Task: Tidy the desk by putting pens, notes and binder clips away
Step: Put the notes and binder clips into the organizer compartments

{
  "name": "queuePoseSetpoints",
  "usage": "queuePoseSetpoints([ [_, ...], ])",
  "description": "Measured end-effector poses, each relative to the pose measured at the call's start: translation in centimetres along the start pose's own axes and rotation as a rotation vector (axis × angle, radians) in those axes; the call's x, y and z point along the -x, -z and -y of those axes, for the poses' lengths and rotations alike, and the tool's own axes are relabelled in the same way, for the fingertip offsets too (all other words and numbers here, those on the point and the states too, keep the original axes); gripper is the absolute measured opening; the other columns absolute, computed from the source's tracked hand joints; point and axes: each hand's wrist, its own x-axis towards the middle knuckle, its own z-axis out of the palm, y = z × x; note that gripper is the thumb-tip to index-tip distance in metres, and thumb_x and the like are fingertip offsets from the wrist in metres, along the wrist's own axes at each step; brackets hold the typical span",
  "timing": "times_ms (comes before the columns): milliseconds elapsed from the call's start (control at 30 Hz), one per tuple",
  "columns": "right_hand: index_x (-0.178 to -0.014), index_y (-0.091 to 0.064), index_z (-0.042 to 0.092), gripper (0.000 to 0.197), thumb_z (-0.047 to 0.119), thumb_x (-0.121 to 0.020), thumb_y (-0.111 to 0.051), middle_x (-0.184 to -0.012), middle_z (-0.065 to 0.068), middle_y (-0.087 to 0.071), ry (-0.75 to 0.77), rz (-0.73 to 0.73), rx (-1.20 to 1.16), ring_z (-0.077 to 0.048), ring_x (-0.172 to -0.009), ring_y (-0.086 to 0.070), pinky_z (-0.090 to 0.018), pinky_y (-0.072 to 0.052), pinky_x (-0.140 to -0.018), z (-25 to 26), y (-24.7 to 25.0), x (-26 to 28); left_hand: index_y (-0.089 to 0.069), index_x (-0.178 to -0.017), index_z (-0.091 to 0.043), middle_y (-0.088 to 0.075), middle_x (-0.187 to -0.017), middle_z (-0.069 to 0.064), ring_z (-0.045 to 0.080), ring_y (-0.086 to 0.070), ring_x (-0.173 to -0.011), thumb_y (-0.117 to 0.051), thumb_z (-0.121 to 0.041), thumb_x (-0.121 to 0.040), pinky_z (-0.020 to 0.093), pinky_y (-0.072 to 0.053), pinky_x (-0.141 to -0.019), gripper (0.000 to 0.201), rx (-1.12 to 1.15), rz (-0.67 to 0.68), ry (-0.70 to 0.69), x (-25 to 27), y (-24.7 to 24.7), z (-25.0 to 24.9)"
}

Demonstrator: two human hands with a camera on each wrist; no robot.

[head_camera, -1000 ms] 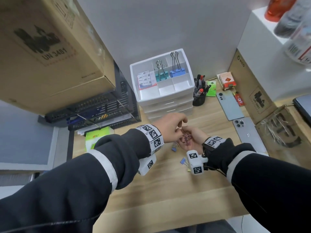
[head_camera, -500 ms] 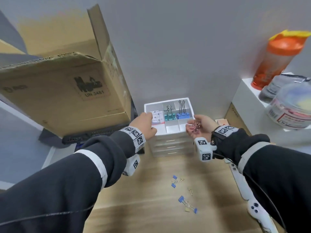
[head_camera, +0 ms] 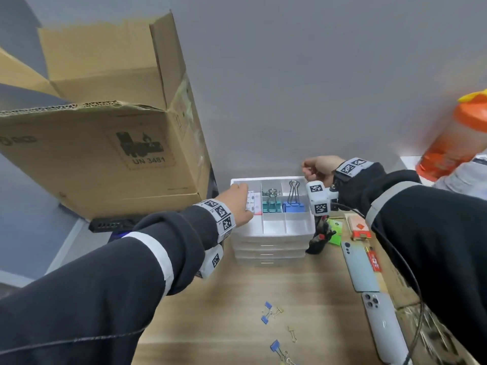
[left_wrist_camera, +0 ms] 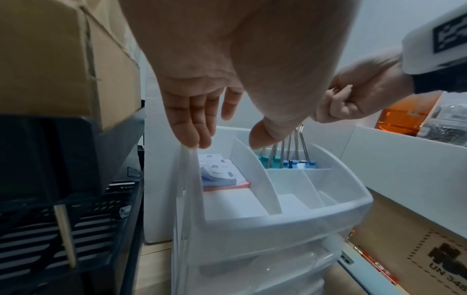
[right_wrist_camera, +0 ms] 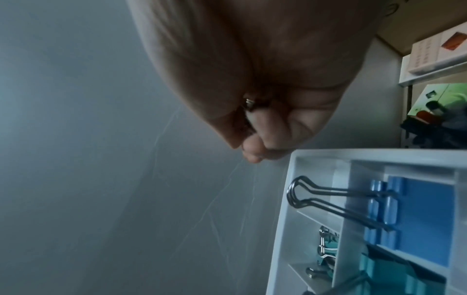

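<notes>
The white drawer organiser's top tray (head_camera: 299,229) holds sticky notes (head_camera: 253,204), a teal binder clip (head_camera: 270,205) and a blue binder clip (head_camera: 293,205). My left hand (head_camera: 238,204) rests on the tray's left wall, its straight fingertips (left_wrist_camera: 192,137) touching the rim. My right hand (head_camera: 315,168) hovers over the tray's back right corner, curled into a fist round small binder clips; a bit of metal (right_wrist_camera: 249,102) shows inside the fist. More small binder clips (head_camera: 268,312) lie loose on the wooden desk. Pens stand in a black cup (head_camera: 320,239).
A large cardboard box (head_camera: 105,143) sits on a black rack left of the organiser. Green notes (head_camera: 335,231), a small red-and-white box (head_camera: 359,227) and two phones (head_camera: 359,270) lie to the right. An orange bottle (head_camera: 453,146) stands on a white shelf.
Both hands rose from the desk to the organiser. The left hand settled on the tray's left wall; the right fist carried the small clips to above the back right corner.
</notes>
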Motion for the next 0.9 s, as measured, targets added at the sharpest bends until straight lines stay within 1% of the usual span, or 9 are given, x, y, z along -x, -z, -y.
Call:
queuePoseSetpoints([
  [133,-0.068,-0.037,0.010,0.038,0.013,-0.106,-0.033,-0.051,-0.007,-0.038,-0.041,0.127,0.119,-0.014,-0.030,-0.038,-0.015,-0.036,-0.034,0.1,-1.1,-1.9,-0.043,-0.126,-0.009,-0.044,-0.127,0.014,0.026,-0.057,-0.085,-0.058,-0.023,-0.092,0.035,-0.043,-0.066,0.040,-0.017,-0.005,0.024,-1.2,-0.9,0.2],
  [267,-0.071,-0.039,0.011,0.033,0.002,-0.103,-0.036,-0.066,-0.008,-0.034,-0.061,0.023,0.106,-0.012,-0.040,-0.045,-0.018,-0.039,-0.033,0.1,-1.6,-3.6,-0.046,-0.123,-0.008,-0.043,-0.125,0.014,0.026,-0.054,-0.088,-0.057,-0.011,-0.093,0.034,-0.044,-0.071,0.032,-0.001,-0.097,0.100,-2.5,-1.4,0.2],
  [367,-0.072,-0.050,0.007,0.025,0.001,-0.096,-0.053,-0.062,-0.010,-0.055,-0.052,-0.126,0.290,-0.013,-0.049,-0.060,-0.023,-0.053,-0.047,0.2,-2.0,-3.8,-0.049,-0.123,-0.008,-0.042,-0.123,0.013,0.029,-0.056,-0.106,-0.061,-0.010,-0.093,0.035,-0.049,-0.082,0.033,-0.021,-0.110,0.128,-3.2,-1.7,0.4],
  [467,-0.068,-0.056,0.006,0.023,-0.001,-0.089,-0.058,-0.065,-0.012,-0.060,0.012,-0.193,0.531,-0.019,-0.051,-0.061,-0.026,-0.052,-0.056,-0.2,-1.9,-4.1,-0.055,-0.121,-0.008,-0.041,-0.123,0.012,0.027,-0.052,-0.108,-0.058,-0.013,-0.095,0.034,-0.051,-0.088,0.027,-0.089,-0.074,0.132,-3.6,-1.9,0.6],
  [600,-0.085,-0.063,0.009,0.010,0.004,-0.082,-0.071,-0.055,-0.001,-0.069,0.048,-0.140,0.640,-0.013,-0.051,-0.068,-0.023,-0.055,-0.055,-0.3,-1.6,-4.3,-0.059,-0.114,-0.008,-0.038,-0.120,0.010,0.022,-0.046,-0.098,-0.059,-0.013,-0.095,0.033,-0.052,-0.085,0.020,-0.070,-0.078,0.145,-3.7,-2.1,0.7],
  [700,-0.080,-0.067,0.012,0.018,0.020,-0.094,-0.062,-0.077,-0.005,-0.068,0.036,-0.169,1.023,-0.025,-0.077,-0.063,-0.031,-0.053,-0.076,0.0,-3.1,-1.9,-0.059,-0.113,-0.009,-0.038,-0.121,0.010,0.021,-0.046,-0.098,-0.059,-0.015,-0.095,0.032,-0.052,-0.086,0.019,-0.062,-0.075,0.138,-3.6,-2.0,0.6],
  [733,-0.084,-0.069,0.011,0.021,0.023,-0.097,-0.058,-0.086,-0.007,-0.068,0.056,-0.184,1.108,-0.026,-0.081,-0.062,-0.030,-0.052,-0.076,0.0,-3.3,-1.3,-0.059,-0.113,-0.009,-0.038,-0.121,0.011,0.021,-0.045,-0.098,-0.058,-0.015,-0.096,0.032,-0.052,-0.087,0.019,-0.061,-0.073,0.137,-3.5,-1.9,0.6],
  [833,-0.099,-0.070,0.007,0.021,0.025,-0.095,-0.059,-0.094,-0.008,-0.070,0.049,-0.156,1.305,-0.027,-0.083,-0.065,-0.031,-0.055,-0.080,0.0,-4.0,-1.1,-0.061,-0.110,-0.009,-0.038,-0.120,0.011,0.024,-0.048,-0.104,-0.056,-0.017,-0.096,0.034,-0.052,-0.091,0.017,-0.075,-0.060,0.126,-3.2,-1.8,0.6],
  [900,-0.092,-0.067,0.008,0.022,0.027,-0.096,-0.059,-0.090,-0.007,-0.068,0.031,-0.185,1.300,-0.025,-0.082,-0.063,-0.032,-0.055,-0.086,-0.1,-4.4,-1.1,-0.061,-0.104,-0.009,-0.038,-0.120,0.011,0.025,-0.047,-0.107,-0.057,-0.018,-0.096,0.037,-0.052,-0.093,0.013,-0.067,-0.060,0.118,-2.9,-1.8,0.6],
])
